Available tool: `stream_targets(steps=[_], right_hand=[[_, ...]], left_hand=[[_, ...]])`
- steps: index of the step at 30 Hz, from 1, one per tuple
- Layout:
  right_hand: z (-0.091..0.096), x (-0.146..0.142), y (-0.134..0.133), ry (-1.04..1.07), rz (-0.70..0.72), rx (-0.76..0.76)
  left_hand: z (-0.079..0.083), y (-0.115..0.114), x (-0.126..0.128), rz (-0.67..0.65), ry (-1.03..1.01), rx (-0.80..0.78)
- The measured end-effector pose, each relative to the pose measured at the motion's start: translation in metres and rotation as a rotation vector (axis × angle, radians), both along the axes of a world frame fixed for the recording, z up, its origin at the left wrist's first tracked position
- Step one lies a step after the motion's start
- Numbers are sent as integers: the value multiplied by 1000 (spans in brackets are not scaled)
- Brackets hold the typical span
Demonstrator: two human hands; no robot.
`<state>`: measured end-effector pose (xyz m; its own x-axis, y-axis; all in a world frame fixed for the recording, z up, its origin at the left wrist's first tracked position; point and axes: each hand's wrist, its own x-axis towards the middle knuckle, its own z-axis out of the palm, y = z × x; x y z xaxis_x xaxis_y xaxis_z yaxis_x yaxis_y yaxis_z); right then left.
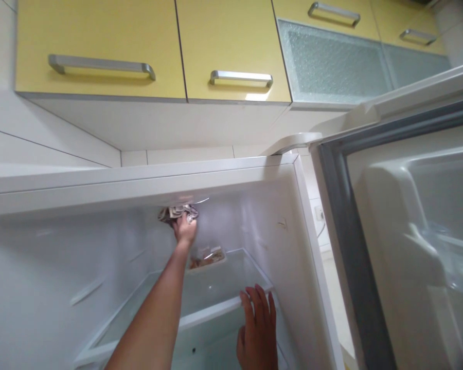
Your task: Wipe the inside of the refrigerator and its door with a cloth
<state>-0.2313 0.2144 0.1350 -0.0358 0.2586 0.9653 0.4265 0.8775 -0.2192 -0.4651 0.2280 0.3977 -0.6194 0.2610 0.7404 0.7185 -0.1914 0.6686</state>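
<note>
Deep inside the open refrigerator [254,164], my left hand [185,228] presses a crumpled, patterned cloth [173,213] against the upper back area, near the ceiling. The fingers are closed on the cloth and partly hidden by it. My right hand [257,329] is lower and nearer, at the right front of the glass shelf [212,285]. Its fingers are stretched out, with the tips at the shelf's white front edge, and nothing shows in it. Behind the shelf, at the back, sits a small container [208,258] with brownish contents I cannot make out.
The refrigerator door [416,246] stands open on the right, with moulded door bins on its inner side. Yellow wall cabinets [231,41] with metal handles hang above. A wall socket with a cord [319,213] shows in the gap by the hinge side.
</note>
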Motion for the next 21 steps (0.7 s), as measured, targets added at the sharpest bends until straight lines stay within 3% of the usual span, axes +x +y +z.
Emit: stream_targets(steps=[2, 5, 10, 15, 21], right_hand=[[0, -1, -1, 9, 18, -10], [-1, -2, 0, 7, 24, -1], [-2, 1, 2, 4, 15, 2], [-1, 4, 2, -12, 13, 8], [1, 5, -1, -18, 28, -7]], left_hand=[[-6, 22, 14, 66, 98, -198], [-20, 56, 41, 64, 315, -460], [-38, 86, 70, 32, 615, -701], [-32, 68, 54, 207, 586, -697], [-23, 16, -5, 546, 103, -582]])
